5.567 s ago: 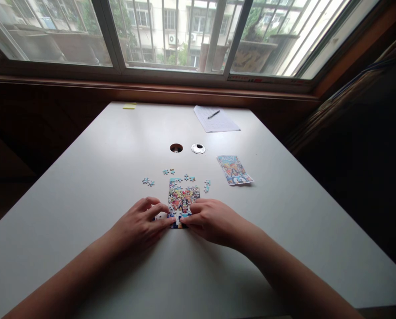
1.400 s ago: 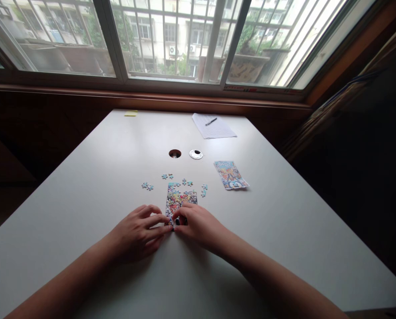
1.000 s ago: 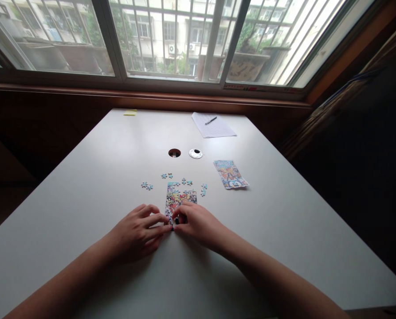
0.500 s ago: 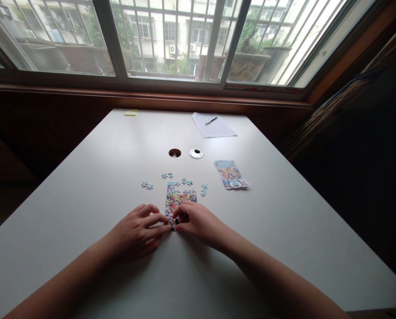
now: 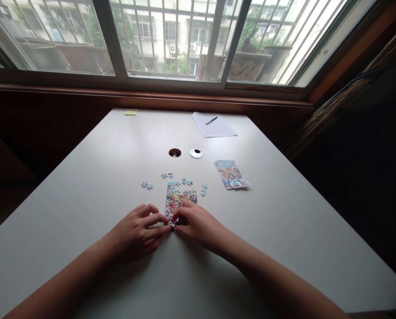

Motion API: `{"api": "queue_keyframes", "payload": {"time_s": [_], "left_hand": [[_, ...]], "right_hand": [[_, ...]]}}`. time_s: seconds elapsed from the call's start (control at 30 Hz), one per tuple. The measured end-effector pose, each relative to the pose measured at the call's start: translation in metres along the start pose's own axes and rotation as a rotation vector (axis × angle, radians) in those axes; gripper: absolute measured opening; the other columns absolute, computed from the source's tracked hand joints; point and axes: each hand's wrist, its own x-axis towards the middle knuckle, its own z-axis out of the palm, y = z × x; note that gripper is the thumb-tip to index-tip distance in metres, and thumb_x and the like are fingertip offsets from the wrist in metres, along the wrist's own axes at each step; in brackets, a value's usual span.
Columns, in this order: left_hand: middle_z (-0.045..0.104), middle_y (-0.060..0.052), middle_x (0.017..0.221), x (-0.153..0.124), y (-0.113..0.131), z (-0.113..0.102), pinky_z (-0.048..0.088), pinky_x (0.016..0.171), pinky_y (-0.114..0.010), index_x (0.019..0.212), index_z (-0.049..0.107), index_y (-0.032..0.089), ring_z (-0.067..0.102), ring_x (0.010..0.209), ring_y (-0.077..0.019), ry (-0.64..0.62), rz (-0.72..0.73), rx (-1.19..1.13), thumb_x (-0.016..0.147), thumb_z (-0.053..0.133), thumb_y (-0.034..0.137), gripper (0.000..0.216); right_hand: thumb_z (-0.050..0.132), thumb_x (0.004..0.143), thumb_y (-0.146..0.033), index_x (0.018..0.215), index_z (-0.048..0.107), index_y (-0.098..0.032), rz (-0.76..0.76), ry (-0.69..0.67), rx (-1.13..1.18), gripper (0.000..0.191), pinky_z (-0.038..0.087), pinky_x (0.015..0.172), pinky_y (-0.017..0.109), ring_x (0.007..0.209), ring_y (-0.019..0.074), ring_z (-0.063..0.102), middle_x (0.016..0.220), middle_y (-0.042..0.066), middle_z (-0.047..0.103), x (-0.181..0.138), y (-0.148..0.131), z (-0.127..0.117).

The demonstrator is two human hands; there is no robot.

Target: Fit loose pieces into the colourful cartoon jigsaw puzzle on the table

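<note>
A partly assembled jigsaw puzzle lies on the table, colourful in its middle with light blue parts and gaps along its far end. My right hand is over its near right part, thumb and forefinger closed around a small puzzle piece at the near edge. From the left, my left hand reaches in with fingers stretched, their tips touching the puzzle's near left corner. The puzzle's near right part is hidden under my right hand.
Loose puzzle pieces lie left of, beyond and right of the puzzle. A printed picture sheet rests to the right. Farther off are a round table hole, its metal cover, papers with a pen, and yellow sticky notes.
The piece between my right fingers has tilted down flatter against the puzzle's near edge. My right hand has shifted slightly left; my left hand has stayed in place.
</note>
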Motion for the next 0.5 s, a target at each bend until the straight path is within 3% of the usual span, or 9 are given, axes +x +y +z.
{"api": "queue_keyframes", "payload": {"time_s": [0.2,0.5], "left_hand": [[0.066,-0.004,0.124,0.0003,-0.0012,0.0014,0.048,0.09,-0.041,0.132,0.06,0.027,0.053,0.104,-0.0246,0.017,0.01,0.001,0.09,0.06,0.018,0.043],[0.067,-0.005,0.122,-0.0009,-0.0016,0.0023,0.049,0.09,-0.041,0.132,0.06,0.026,0.053,0.103,-0.0239,0.028,0.019,-0.005,0.089,0.06,0.017,0.044]], "right_hand": [[0.074,0.08,-0.016,0.104,0.069,-0.023,0.007,0.008,-0.01,0.025,0.046,0.083,0.03,0.092,0.0172,0.06,0.105,0.003,0.059,-0.0015,-0.0005,0.0001],[0.071,0.084,-0.018,0.09,0.073,-0.023,-0.04,0.04,-0.058,0.009,0.046,0.081,0.028,0.088,0.016,0.061,0.097,0.002,0.06,0.0019,0.0063,0.0035]]}}
